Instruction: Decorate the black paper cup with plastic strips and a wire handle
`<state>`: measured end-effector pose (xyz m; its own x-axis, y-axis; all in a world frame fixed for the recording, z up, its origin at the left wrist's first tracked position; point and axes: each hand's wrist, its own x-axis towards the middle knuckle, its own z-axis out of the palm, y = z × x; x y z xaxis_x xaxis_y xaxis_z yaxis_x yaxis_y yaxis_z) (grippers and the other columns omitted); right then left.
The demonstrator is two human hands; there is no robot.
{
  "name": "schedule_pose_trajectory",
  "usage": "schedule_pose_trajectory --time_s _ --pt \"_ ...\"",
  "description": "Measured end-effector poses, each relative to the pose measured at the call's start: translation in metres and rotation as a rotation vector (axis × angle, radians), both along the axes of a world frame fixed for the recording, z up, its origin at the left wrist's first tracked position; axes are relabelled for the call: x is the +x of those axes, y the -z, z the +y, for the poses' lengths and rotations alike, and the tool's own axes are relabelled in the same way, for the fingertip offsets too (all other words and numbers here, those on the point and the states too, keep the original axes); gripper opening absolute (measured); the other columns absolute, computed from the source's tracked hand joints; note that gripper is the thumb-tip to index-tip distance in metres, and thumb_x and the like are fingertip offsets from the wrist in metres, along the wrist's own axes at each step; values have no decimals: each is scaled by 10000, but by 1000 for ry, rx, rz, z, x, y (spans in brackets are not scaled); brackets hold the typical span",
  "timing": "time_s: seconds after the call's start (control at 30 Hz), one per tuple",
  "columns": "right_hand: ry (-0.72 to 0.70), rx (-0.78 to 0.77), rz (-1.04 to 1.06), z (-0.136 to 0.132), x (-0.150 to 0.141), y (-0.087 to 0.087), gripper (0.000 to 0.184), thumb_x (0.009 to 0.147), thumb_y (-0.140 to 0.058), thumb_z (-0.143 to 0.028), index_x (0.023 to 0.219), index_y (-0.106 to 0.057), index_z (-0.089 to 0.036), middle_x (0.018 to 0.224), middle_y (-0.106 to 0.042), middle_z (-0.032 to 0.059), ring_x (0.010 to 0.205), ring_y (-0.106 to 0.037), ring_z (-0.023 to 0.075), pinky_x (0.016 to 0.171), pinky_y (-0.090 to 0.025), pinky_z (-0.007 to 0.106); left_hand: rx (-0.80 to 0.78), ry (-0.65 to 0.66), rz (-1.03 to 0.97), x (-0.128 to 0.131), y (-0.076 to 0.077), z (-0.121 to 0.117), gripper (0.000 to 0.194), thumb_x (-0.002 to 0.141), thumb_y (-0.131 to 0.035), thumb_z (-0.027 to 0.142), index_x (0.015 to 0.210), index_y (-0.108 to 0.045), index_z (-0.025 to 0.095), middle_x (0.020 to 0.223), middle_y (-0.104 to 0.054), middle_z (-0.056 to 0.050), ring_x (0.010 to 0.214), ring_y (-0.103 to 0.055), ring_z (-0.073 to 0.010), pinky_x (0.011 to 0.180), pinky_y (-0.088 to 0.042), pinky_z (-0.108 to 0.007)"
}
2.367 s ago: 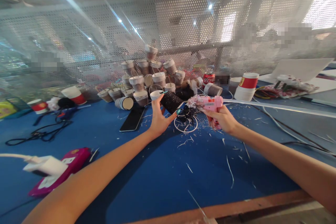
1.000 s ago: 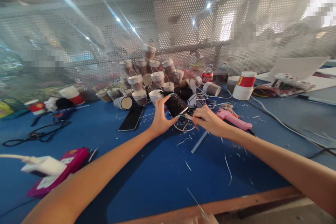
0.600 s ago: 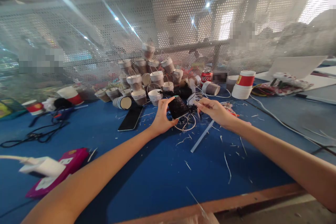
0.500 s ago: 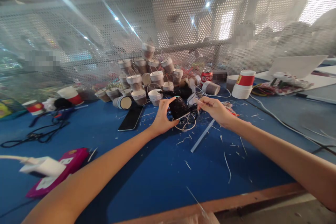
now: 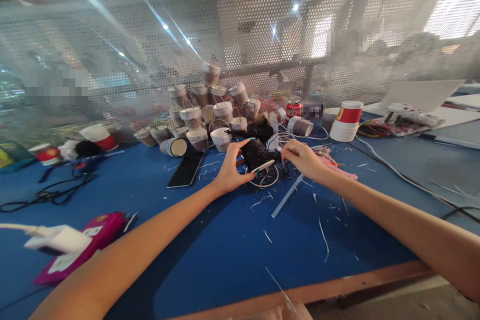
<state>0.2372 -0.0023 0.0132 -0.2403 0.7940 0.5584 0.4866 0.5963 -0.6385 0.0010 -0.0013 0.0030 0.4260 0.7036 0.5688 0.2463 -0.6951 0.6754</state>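
My left hand is closed around a small cup wrapped in black yarn. The cup lies tipped on its side, its white rim turned toward me, thumb at the rim and fingers at the far end. Just to the right, my right hand is closed in a pinch, with dark strands of black yarn at its fingertips. A loop of white cord lies under the cup. Behind it sit more black yarn and white material.
Several small brown-and-white buckets are stacked at the back. A phone lies left of my hands, and a clear glue stick in front. Around them are a red can, paper cups, a pink power strip and white scraps.
My right hand has drawn slightly lower, its fingers curled in more beside the cup. The cup has turned a little in my left hand, showing more of its white rim.
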Motion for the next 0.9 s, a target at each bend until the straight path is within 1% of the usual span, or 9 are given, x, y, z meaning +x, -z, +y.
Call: schedule_pose_trajectory --time_s 0.13,0.33,0.57,0.67,0.73,0.8,0.83,0.87,0.9 --pt "16 17 -31 -1 -3 2 329 851 -469 -300 551 -550 -191 671 -529 27 720 -502 169 735 -376 345 -63 35 -53 0 0 -1 784 640 -732 205 1322 -351 268 1343 -339 -115 1169 -453 -277 914 -502 -464" --pt "12 41 -45 -3 -7 4 333 866 -460 -304 563 -534 -188 679 -525 27 714 -499 165 733 -371 345 -100 78 -114 -1 2 0 808 641 -751 246 1335 -339 282 1418 -294 -112 1223 -429 -293 948 -486 -471" --pt "9 11 -17 -8 -18 7 404 894 -404 -410 565 -489 -192 653 -513 17 672 -482 155 722 -383 339 -118 114 -154 1 -3 -4 805 637 -764 336 1315 -334 276 1423 -299 -125 1264 -413 -298 983 -456 -474" --pt "38 6 -1 -11 -21 9 432 904 -369 -457 581 -491 -197 689 -521 27 720 -496 166 764 -395 350 -106 112 -153 2 -4 -5 801 646 -750 402 1310 -322 265 1401 -335 -135 1260 -424 -301 987 -447 -477" --pt "95 1 24 -14 -20 9 399 901 -361 -483 684 -546 -203 792 -549 48 818 -508 189 827 -399 377 -89 93 -156 2 -4 -5 814 642 -747 433 1306 -310 258 1378 -363 -136 1243 -443 -301 984 -444 -479" --pt "99 -21 57 -19 -18 8 344 896 -369 -486 913 -578 -214 975 -570 75 947 -506 214 895 -393 414 -80 61 -163 2 -4 -3 820 642 -741 458 1303 -298 259 1352 -387 -131 1222 -462 -294 987 -437 -482" --pt "62 -30 65 -21 -16 7 344 888 -393 -476 1056 -548 -219 1085 -561 88 1018 -495 226 929 -383 435 -77 46 -170 2 -3 -1 823 644 -735 470 1303 -289 264 1348 -388 -128 1217 -465 -290 991 -431 -482" --pt "1 -33 61 -23 -15 6 393 874 -432 -458 1184 -487 -223 1194 -533 99 1089 -476 237 965 -365 455 -74 36 -179 2 -2 0 826 646 -730 482 1305 -278 271 1351 -383 -126 1216 -464 -285 997 -424 -483" --pt "-71 -30 48 -24 -14 6 481 854 -478 -432 1282 -410 -223 1283 -495 107 1154 -451 247 1000 -340 475 -72 34 -189 2 -1 2 830 650 -723 493 1309 -266 278 1360 -372 -124 1219 -460 -282 1004 -417 -484"
